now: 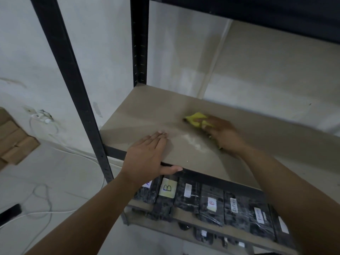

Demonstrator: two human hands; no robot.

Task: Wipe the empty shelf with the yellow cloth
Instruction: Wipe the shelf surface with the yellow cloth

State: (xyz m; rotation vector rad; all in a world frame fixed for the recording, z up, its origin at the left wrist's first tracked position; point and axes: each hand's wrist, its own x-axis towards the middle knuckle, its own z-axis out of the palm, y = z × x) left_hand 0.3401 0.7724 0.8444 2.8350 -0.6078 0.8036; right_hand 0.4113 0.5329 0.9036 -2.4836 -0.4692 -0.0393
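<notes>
The empty shelf (139,111) is a beige board in a black metal rack, at chest height in front of me. My right hand (223,133) presses the yellow cloth (196,119) flat on the board near its middle, with the cloth sticking out past my fingertips. A pale dusty smear (193,141) lies on the board between my hands. My left hand (147,157) rests flat on the shelf's front left edge, fingers together on top and thumb hooked over the black front rail.
Black rack uprights (77,89) stand at the left and back left (139,43). The shelf below holds several black wrapped bundles with labels (211,203). White cables (46,196) and cardboard (14,142) lie on the floor at the left. A wall is close behind.
</notes>
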